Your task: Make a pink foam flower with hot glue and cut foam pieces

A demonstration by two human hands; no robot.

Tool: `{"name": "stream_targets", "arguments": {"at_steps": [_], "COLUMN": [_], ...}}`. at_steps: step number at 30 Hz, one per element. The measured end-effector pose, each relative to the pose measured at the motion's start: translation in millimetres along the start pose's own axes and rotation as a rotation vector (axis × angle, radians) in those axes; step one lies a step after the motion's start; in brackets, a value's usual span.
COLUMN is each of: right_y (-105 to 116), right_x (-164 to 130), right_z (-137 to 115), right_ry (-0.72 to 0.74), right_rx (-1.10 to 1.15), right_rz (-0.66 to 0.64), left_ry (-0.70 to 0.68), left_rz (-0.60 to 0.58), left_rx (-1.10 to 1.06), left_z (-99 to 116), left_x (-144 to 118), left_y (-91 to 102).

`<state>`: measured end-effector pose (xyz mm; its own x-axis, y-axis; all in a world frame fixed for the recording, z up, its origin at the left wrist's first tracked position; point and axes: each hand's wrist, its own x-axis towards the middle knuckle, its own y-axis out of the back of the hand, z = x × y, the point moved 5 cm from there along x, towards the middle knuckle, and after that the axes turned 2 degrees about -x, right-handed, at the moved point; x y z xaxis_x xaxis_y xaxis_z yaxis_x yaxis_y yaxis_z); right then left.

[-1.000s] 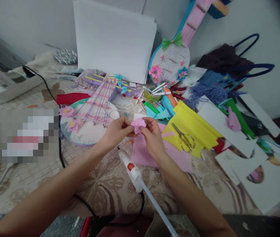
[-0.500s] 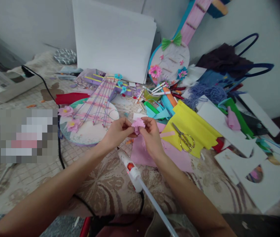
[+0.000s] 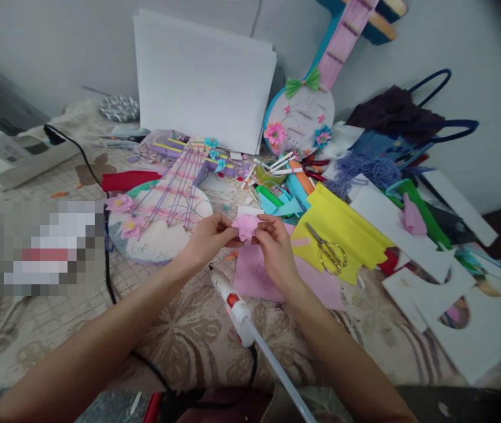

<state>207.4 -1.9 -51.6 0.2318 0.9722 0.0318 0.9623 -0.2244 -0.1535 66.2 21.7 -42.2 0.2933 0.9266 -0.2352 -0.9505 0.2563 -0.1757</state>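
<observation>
Head view | pink paper flower [image 3: 246, 225] is pinched between left hand [image 3: 209, 238] and right hand [image 3: 277, 249], raised above pink sheet [image 3: 259, 276] | petals are best shaped with fingertips only, lightly | glue gun [image 3: 233, 302] lies just below hands | scissors [image 3: 330, 252] to the right

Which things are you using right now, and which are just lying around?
In use:
left hand
right hand
pink paper flower, held between both hands

Lying about:
glue gun
scissors
yellow sheets
pink sheet
round guitar craft
white boards
</observation>
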Motion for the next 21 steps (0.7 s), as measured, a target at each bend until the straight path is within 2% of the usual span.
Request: {"name": "stream_targets", "arguments": {"at_steps": [4,8,12,15,19,21], "right_y": [4.8,5.6,1.8,4.7,23.5,34.7], "right_x": [3.0,4.8,5.7,6.2,-5.5,-20.1], "right_z": [-4.4,-7.3,-9.9,-16.5,-28.4,-27.9], "right_ry": [0.064,0.104,0.092,0.101,0.193,0.168], "right_rx": [-0.114,-0.217,-0.212,-0.186,-0.226,-0.269], "right_rz": [-0.024,-0.120,-0.201,-0.151,-0.007,-0.050], "left_ry": [-0.027,-0.090,-0.058,-0.031,-0.035,-0.042], "left_rz": [-0.063,-0.083,-0.098,-0.074,-0.034,-0.017], "left_rx": [0.065,0.154,0.205,0.196,0.133,0.089], "left_z": [6.2,12.7,14.0,15.3,17.2,16.5], "left_x": [-2.1,-1.2,-1.3,-2.6,-3.2,-2.3], "left_y": [-1.3,3.3,5.5,6.2,7.6,9.3]}}
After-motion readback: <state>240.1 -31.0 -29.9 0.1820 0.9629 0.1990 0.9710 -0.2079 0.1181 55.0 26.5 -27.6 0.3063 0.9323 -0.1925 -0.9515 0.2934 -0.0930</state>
